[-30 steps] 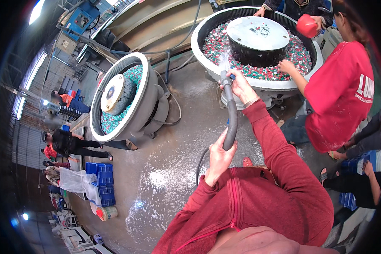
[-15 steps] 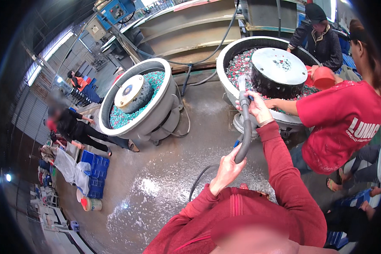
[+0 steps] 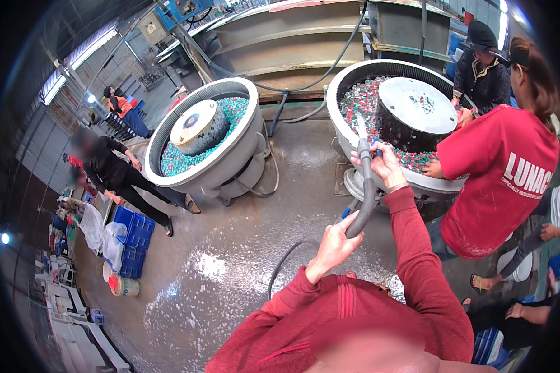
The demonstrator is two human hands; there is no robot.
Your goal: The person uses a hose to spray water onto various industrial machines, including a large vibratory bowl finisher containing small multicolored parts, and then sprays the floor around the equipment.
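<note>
Both of my hands are on a grey hose (image 3: 368, 193). Its end reaches over the near left rim of the right-hand round tub (image 3: 335, 102). My right hand (image 3: 384, 166) grips it near the tip, by a small blue valve lever (image 3: 378, 148). Lower down, my left hand (image 3: 336, 247) is wrapped round the bend. A whitish streak at the tip looks like water. It points at red, green and white chips (image 3: 359, 102) lying round the tub's raised centre drum (image 3: 417, 102). One hand of a co-worker in a red shirt (image 3: 491, 180) touches the chips at the near right.
Left of me stands a second tub (image 3: 253, 124) with green and red chips. Blue crates (image 3: 134, 264) and a bucket (image 3: 124, 286) stand at the left on wet, foamy floor (image 3: 230, 273). A dark-clothed worker (image 3: 485, 81) leans at the right tub's far side; another person (image 3: 121, 174) stands left.
The red container the red-shirted co-worker held over the tub is no longer visible. My view has shifted slightly. My hands keep their hold on the hose, and its tip stays over the chips.
</note>
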